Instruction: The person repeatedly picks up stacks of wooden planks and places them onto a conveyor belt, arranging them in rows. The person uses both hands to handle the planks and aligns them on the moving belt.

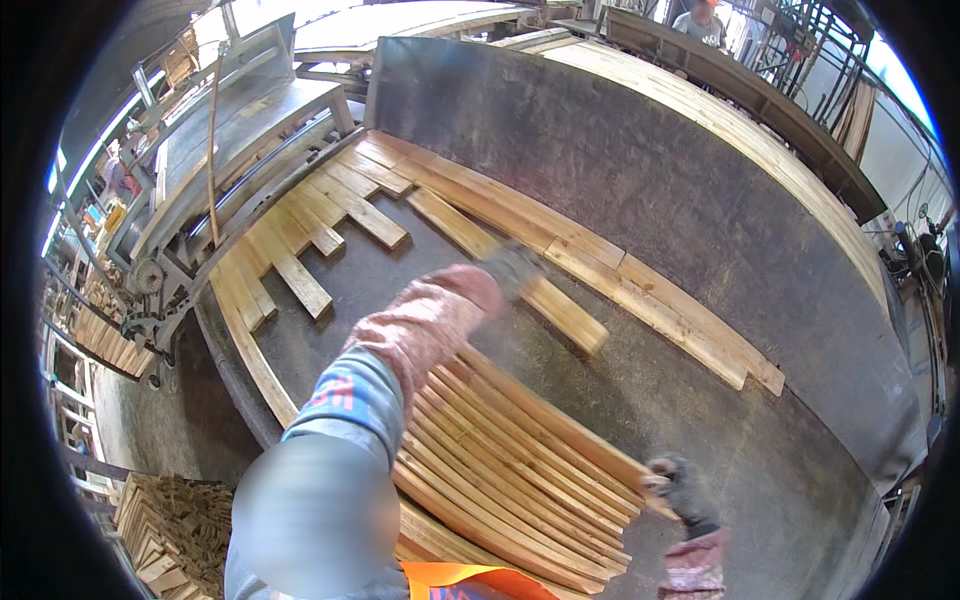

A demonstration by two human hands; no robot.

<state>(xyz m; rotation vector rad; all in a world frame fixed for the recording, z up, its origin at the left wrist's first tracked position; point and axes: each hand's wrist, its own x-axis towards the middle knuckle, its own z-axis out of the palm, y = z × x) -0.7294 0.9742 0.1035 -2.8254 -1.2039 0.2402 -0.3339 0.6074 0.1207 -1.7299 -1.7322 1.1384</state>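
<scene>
My left hand (512,270), in a dark glove and smeared by motion, is over the middle of a loose wooden board (566,316) lying slantwise on the dark tabletop (480,310). Its fingers cannot be made out. At the lower right, my right hand (680,490) wears a dark glove, fingers closed round the near end of another board (565,422). This board runs along the far side of several long strips (500,460) laid side by side right in front of me. My left forearm hides the far ends of those strips.
Boards of uneven length (300,285) lie at the table's left end. Two rows of boards (640,290) run along a tall dark metal panel (640,150). A metal-framed machine (240,140) stands left, stacked wood (175,530) lower left. Beyond the panel is another person (700,28).
</scene>
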